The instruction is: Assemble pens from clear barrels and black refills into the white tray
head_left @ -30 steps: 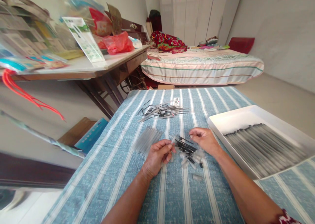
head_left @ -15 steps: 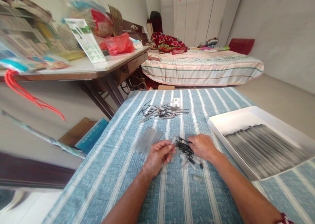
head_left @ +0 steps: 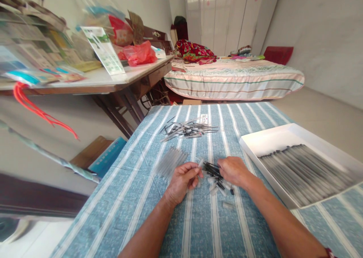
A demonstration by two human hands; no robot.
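Note:
My left hand is closed around a clear plastic pen barrel whose end sticks out past my fingers. My right hand rests palm down on a small heap of thin black pen refills and clear caps; I cannot tell whether its fingertips pinch a refill. A row of clear barrels lies just left of my left hand. All of it sits on a blue striped tablecloth.
A white tray with rows of assembled pens stands at the right. A second scatter of pen parts lies farther back. A cluttered wooden table is at the left, a bed beyond.
My right hand has moved left and down onto the heap of black refills. The left hand has kept its place with the barrel in it.

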